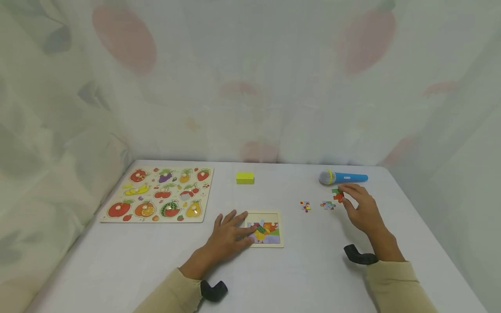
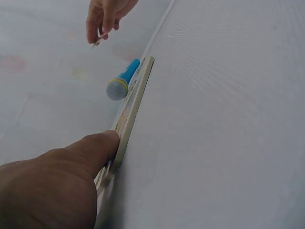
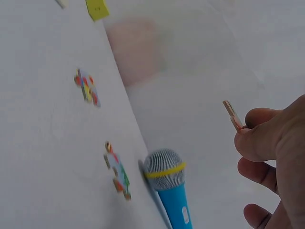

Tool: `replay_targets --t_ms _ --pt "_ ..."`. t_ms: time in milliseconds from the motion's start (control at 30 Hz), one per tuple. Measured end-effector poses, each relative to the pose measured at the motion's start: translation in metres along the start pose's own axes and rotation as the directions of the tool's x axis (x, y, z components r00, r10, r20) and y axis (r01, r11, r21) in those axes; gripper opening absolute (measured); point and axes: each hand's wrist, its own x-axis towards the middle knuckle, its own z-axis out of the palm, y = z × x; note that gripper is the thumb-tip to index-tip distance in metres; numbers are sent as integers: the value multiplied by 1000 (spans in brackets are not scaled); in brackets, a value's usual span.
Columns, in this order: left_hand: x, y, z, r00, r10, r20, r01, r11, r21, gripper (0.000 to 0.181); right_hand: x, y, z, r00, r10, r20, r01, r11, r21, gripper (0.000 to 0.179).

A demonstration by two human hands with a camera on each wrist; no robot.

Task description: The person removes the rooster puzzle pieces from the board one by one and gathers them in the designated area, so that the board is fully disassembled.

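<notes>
A jigsaw piece, red and green, is pinched between the thumb and fingers of my right hand. The right wrist view shows that piece edge-on, raised off the table. Two loose jigsaw pieces lie on the white tabletop to the left of that hand, one multicoloured and one pale blue and red. My left hand rests with spread fingers on the left side of a small wooden puzzle tray. Its fingers cover part of the colourful picture inside.
A fruit peg puzzle board lies at the left. At the back stand a yellow block and a blue toy microphone, the latter just beyond my right hand. Pale printed curtains hang around the table.
</notes>
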Motion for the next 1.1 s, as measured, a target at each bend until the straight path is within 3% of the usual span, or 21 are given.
replay_targets --t_ms 500,700,1000,1100 --pt "0 -1 1 1000 3 -3 -3 1000 11 39 -17 47 -9 984 164 75 -159 985 -74 38" --pt "1 -2 2 1000 3 -7 -3 1000 14 40 -22 57 -11 945 286 162 -270 956 -114 35" --pt "0 -2 1 1000 8 -10 -8 1000 6 39 -28 66 -11 877 406 258 -388 914 -120 34" --pt "0 -2 1 1000 10 -12 -10 1000 10 39 -30 69 -9 865 422 270 -398 907 -141 34"
